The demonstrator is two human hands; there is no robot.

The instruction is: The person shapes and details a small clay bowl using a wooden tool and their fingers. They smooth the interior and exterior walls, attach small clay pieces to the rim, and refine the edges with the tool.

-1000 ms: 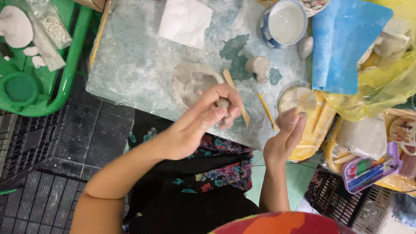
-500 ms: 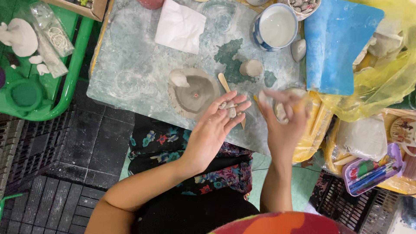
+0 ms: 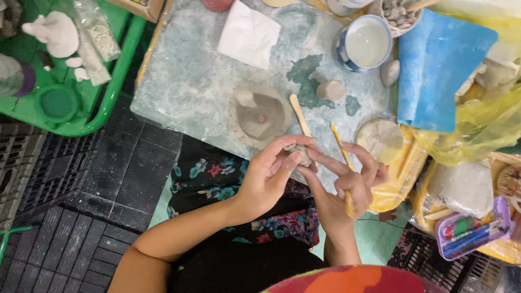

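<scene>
Left arm: bare forearm rises from the lower left toward the centre, wrist bent slightly inward.
Left hand (image 3: 268,179): palm turned toward the other hand, fingers curled, thumb and fingertips (image 3: 296,142) pinched together in a light grip.
Right arm: forearm comes almost straight up from the bottom edge, short in view.
Right hand (image 3: 339,190): forefinger stretched to meet the left fingertips, the other fingers spread and half bent.
Hands: touching at the fingertips, held above the lap.

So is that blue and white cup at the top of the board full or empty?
Full, or close to it. The blue and white cup stands upright on the board, and a flat, pale milky liquid reaches nearly up to its rim.
</scene>
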